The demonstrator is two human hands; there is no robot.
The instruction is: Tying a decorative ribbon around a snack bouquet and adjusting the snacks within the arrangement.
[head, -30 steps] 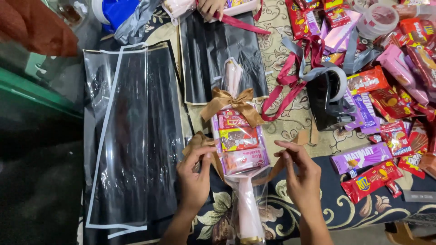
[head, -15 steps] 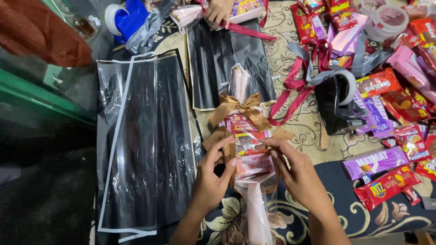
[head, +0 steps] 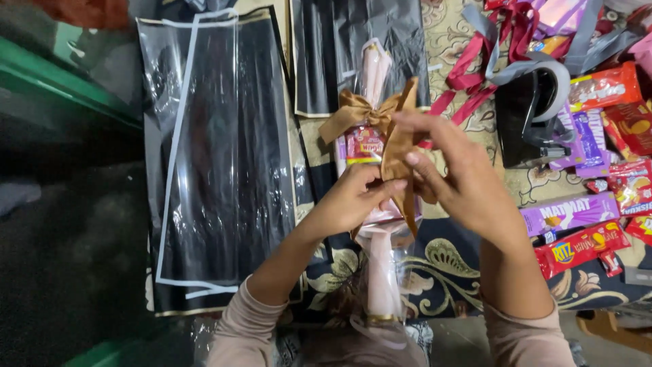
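With our left hand (head: 353, 200) and right hand (head: 455, 180) both pinching the gold ribbon (head: 394, 160) over the snack bouquet (head: 370, 146) at the table's (head: 448, 265) middle, we judge that uneven pulling may loosen the bow or tear the clear wrap.

Flat purple snack packet (head: 569, 212) lies right of the red packet (head: 584, 246); red wrappers (head: 604, 86) above.
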